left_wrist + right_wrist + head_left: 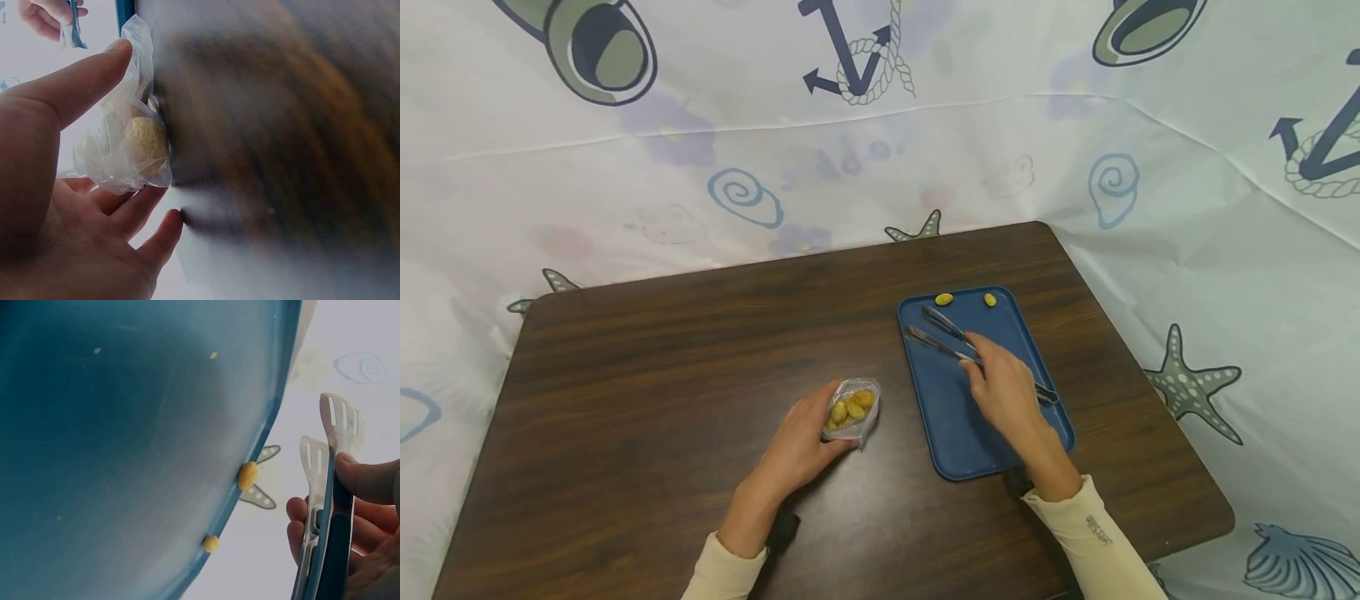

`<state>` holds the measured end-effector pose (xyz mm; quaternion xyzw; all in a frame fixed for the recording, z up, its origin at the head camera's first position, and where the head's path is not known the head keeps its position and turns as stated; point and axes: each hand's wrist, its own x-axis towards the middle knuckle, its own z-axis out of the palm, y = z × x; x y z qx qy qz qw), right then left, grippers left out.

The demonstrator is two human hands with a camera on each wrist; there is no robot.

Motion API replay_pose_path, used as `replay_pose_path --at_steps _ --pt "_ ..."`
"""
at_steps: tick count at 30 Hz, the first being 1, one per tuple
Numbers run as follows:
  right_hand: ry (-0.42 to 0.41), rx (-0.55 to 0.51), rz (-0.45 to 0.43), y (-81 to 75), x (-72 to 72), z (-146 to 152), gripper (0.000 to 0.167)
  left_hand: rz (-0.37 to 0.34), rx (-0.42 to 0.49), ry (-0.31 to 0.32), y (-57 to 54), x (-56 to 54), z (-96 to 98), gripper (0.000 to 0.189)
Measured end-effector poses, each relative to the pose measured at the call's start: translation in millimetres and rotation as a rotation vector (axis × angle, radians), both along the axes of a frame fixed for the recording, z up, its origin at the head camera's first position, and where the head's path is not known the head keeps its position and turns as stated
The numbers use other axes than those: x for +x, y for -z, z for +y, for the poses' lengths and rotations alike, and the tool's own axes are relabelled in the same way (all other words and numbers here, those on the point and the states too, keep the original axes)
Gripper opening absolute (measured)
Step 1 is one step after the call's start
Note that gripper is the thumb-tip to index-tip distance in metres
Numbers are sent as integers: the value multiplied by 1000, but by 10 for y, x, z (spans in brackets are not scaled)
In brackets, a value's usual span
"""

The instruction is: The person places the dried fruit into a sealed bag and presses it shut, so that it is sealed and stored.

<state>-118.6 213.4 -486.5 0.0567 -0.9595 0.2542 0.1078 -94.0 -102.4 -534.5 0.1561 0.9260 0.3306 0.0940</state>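
My left hand (801, 437) holds a small clear plastic bag (867, 429) upright on the table, thumb on one side and fingers on the other. Several yellow oval pieces (850, 408) fill the opened bag; one shows through the plastic in the left wrist view. In my right hand (1009, 392) is a pair of metal tongs (331, 506) with slotted ends, gripped between thumb and fingers, their arms spread with nothing between the tips. They hang over the blue tray (955, 442), tips toward its far left. Two yellow pieces (943, 299) (211, 544) lie at the tray's far edge.
The dark wooden table (647, 400) extends widely to the left of the bag. Behind and to the right hangs a white sheet (970, 158) with anchor, shell and starfish prints. Small yellowish crumbs (213, 355) dot the tray's surface.
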Motion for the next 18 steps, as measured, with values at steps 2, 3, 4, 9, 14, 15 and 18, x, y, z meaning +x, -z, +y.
replay_pose_path --at_steps 2,3,4,9,14,15,18 --pt "3 3 0 5 -19 3 42 1 -2 1 6 -1 -2 94" --pt "5 6 1 12 -30 4 42 3 -1 1 8 -1 -2 94" --pt "7 9 3 20 -40 6 42 5 0 1 10 -1 -1 94" --pt "18 13 25 59 -89 21 42 26 10 0 5 5 1 93" --pt "34 3 9 66 -120 51 42 14 7 0 -9 2 -5 93" --pt "37 1 4 63 -124 58 43 14 5 1 -10 2 -6 93" --pt "52 -4 -7 39 -136 79 43 15 5 3 -8 1 -7 93"
